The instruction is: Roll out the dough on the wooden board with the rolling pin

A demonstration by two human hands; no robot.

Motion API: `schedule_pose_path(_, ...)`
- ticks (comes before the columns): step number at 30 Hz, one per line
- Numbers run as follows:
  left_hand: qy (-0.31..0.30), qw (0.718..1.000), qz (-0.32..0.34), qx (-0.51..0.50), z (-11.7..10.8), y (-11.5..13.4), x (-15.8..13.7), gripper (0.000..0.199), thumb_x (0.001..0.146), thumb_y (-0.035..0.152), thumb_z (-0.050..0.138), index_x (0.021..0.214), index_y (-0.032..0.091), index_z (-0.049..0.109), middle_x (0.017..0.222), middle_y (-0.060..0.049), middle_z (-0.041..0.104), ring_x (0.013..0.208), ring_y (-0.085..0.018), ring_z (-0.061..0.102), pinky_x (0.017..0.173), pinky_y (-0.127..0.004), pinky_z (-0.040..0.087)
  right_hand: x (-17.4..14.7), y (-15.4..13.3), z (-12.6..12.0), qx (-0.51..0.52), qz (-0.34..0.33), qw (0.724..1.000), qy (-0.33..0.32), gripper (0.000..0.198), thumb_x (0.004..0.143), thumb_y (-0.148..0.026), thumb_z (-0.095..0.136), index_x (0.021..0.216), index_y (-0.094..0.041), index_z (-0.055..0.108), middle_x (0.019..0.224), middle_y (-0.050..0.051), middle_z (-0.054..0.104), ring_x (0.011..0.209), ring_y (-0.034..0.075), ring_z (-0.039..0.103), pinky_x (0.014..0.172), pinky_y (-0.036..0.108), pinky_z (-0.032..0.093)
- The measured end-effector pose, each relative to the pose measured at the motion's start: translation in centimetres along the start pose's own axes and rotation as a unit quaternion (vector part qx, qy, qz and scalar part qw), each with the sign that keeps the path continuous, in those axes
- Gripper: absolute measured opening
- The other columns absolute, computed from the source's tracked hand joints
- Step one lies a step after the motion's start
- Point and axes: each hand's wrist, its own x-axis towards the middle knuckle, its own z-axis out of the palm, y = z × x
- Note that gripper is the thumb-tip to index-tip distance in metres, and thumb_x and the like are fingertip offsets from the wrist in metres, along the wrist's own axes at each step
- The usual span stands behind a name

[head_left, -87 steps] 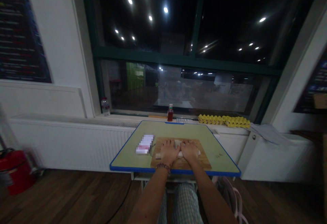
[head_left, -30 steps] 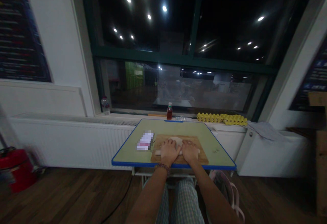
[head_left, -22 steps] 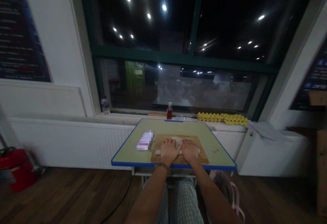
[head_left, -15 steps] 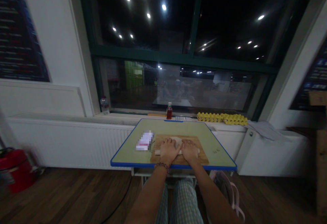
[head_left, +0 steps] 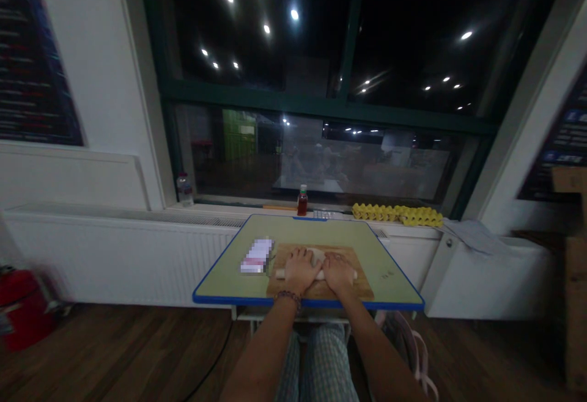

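Remotely, I saw the left hand (head_left: 300,272) and right hand (head_left: 338,272) lay open atop a pale cylindrical rolling pin (head_left: 320,275) — whitish flat dough (head_left: 316,256) partly spread far-side, rolling seemingly unfinished.

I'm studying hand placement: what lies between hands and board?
Head view: a rolling pin under left hand and right hand. Pale dough shows on the wooden board; its extent beneath is hidden.

One desk (head_left: 220,274), green top, blue rim; on it, one bright oblong item (head_left: 257,256), blurred, and one wooden board (head_left: 361,283); on the board, one pale sheet (head_left: 316,255) and one rolling pin (head_left: 320,275), crosswise, beneath left hand (head_left: 301,270) and right hand (head_left: 338,271), both laid flat; beyond the desk, one red bottle (head_left: 302,202), one yellow egg tray (head_left: 397,214)
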Motion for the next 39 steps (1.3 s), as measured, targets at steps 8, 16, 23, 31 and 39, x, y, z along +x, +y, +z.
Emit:
schedule_pose_path(8, -0.012, 1.000, -0.014, -0.014, 0.0, -0.3, 1.2, 0.037, 0.092, 0.040, 0.046, 0.117, 0.019, 0.065, 0.125, -0.011, 0.064, 0.118, -0.029, 0.052, 0.099, -0.042, 0.038, 0.9, -0.1, 0.3, 0.013, 0.027, 1.000, -0.010, 0.042, 0.096, -0.025, 0.034, 0.122, -0.017, 0.066, 0.123, 0.012, 0.067, 0.117, 0.023, 0.058, 0.095, 0.032, 0.040)
schedule_pose_path(16, -0.002, 1.000, -0.020, -0.010, 0.6, -0.6, 2.2, 0.034, 0.091, 0.038, 0.047, 0.112, 0.018, 0.065, 0.120, -0.012, 0.064, 0.114, -0.029, 0.052, 0.096, -0.041, 0.038, 1.8, 0.1, 0.9, -0.014, 0.038, 0.999, 0.004, 0.041, 0.096, -0.025, 0.035, 0.120, -0.018, 0.068, 0.131, 0.013, 0.063, 0.135, 0.031, 0.043, 0.115, 0.057, 0.008)
schedule_pose_path(23, -0.008, 0.999, -0.027, -0.016, 0.5, -0.7, 3.0, 0.036, 0.091, 0.038, 0.047, 0.116, 0.016, 0.063, 0.122, -0.013, 0.064, 0.116, -0.029, 0.051, 0.097, -0.040, 0.038, 2.6, 0.1, 1.4, -0.016, 0.063, 0.998, -0.016, 0.043, 0.097, -0.026, 0.035, 0.125, -0.016, 0.066, 0.136, 0.015, 0.059, 0.140, 0.034, 0.035, 0.115, 0.058, 0.009)
schedule_pose_path(31, -0.019, 0.999, -0.043, -0.020, 0.9, -0.7, 3.6, 0.045, 0.091, 0.038, 0.045, 0.123, 0.011, 0.061, 0.124, -0.014, 0.063, 0.118, -0.029, 0.050, 0.100, -0.043, 0.037, 3.1, 0.1, 1.9, -0.018, 0.060, 0.998, -0.006, 0.044, 0.096, -0.025, 0.035, 0.122, -0.012, 0.067, 0.132, 0.018, 0.061, 0.138, 0.037, 0.038, 0.113, 0.060, 0.013)
schedule_pose_path(39, -0.034, 0.999, -0.036, -0.017, 0.6, -0.7, 3.3, 0.043, 0.092, 0.038, 0.042, 0.120, 0.012, 0.061, 0.124, -0.014, 0.062, 0.118, -0.030, 0.049, 0.100, -0.043, 0.037, 3.0, 0.3, 1.9, -0.018, 0.041, 0.999, 0.001, 0.044, 0.095, -0.025, 0.035, 0.122, -0.013, 0.068, 0.130, 0.019, 0.062, 0.137, 0.038, 0.039, 0.113, 0.058, 0.014)
